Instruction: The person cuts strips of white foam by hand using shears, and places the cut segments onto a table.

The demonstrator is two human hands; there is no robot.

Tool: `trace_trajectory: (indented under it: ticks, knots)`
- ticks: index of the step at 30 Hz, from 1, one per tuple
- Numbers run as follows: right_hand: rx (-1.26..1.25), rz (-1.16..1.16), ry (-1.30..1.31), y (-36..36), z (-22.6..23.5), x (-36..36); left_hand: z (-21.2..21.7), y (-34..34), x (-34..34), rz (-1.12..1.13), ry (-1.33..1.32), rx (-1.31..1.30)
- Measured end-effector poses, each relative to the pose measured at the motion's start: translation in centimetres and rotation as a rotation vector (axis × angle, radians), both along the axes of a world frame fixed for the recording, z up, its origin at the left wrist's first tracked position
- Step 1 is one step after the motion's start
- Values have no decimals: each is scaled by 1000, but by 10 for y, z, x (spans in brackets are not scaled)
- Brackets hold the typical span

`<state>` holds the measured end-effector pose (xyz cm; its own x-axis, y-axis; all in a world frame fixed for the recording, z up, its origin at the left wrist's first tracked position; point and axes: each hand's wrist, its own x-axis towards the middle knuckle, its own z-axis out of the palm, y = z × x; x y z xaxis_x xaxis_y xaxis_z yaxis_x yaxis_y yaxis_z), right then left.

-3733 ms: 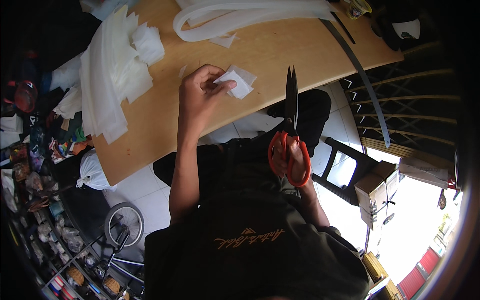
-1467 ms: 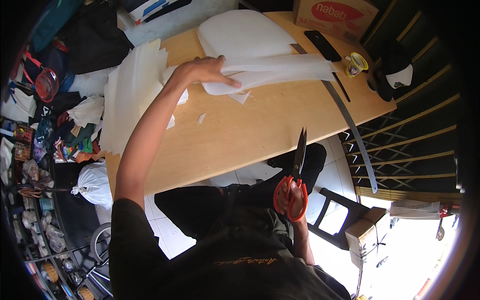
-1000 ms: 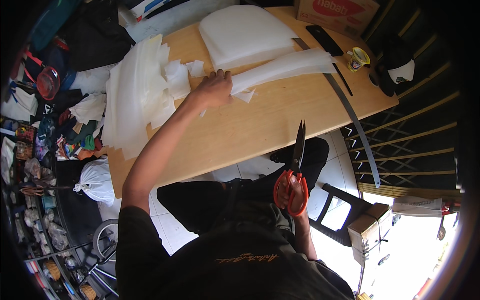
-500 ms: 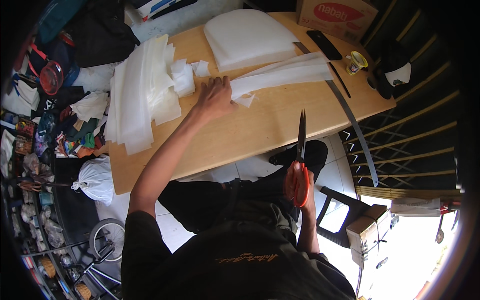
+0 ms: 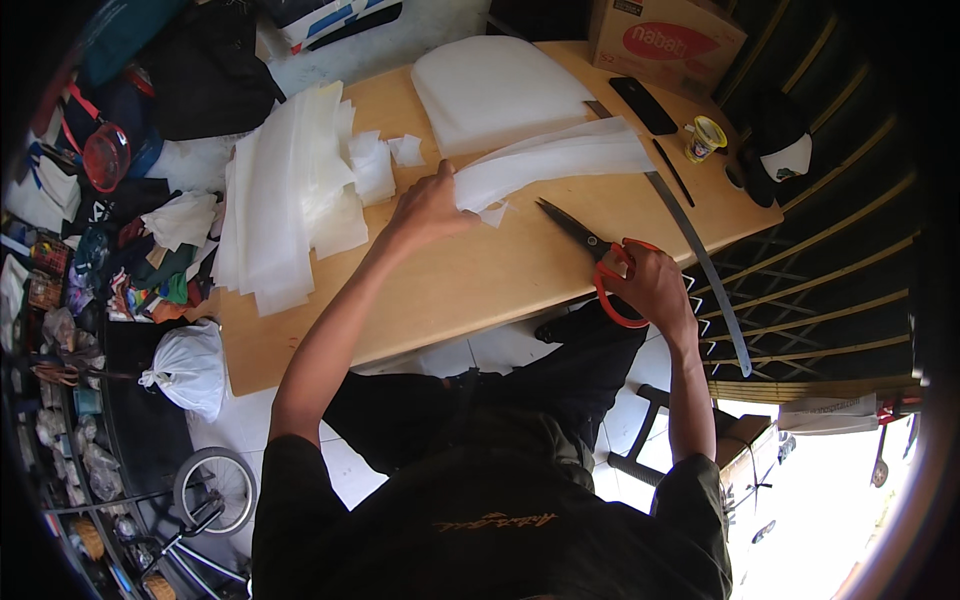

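My left hand [image 5: 428, 207] grips the near end of a bundle of long white foam strips [image 5: 560, 160] lying across the wooden table [image 5: 470, 280]. My right hand [image 5: 652, 285] holds red-handled scissors [image 5: 590, 248] over the table's near edge, blades together and pointing toward the strips' end. A small white offcut [image 5: 492, 214] lies just below the held end.
A stack of cut white strips [image 5: 285, 200] lies at the table's left, with small pieces [image 5: 405, 150] beside it. Farther back are a folded white foam sheet [image 5: 495, 92], a cardboard box [image 5: 665, 40], a black phone [image 5: 643, 104], a tape roll [image 5: 706, 136] and a long metal ruler [image 5: 700, 262].
My right hand has swung the scissors up from my lap onto the table, tips toward the strips. My left hand pulled the strip bundle nearer and holds its end.
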<state>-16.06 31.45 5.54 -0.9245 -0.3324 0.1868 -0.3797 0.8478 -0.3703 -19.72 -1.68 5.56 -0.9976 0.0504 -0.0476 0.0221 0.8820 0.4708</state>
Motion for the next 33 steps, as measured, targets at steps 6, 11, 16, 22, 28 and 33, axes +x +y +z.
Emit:
trace_trajectory:
  ticks: [6, 11, 16, 22, 28, 33]
  knots:
    - [247, 112, 143, 5, 5, -28, 19, -5, 21, 44, -172, 257]
    - [248, 80, 235, 7, -7, -41, -2, -17, 36, 28, 45, 198]
    - [123, 31, 168, 13, -17, -43, 10, -17, 53, 90, -1, 308]
    - [-220, 22, 186, -31, -11, -14, 19, -11, 78, 157, -9, 464]
    - [-1398, 414, -834, -128, -19, 41, 27, 29, 116, 90, 135, 558]
    - [-1696, 339, -894, -173, 15, 45, 42, 28, 162, 208, 165, 530]
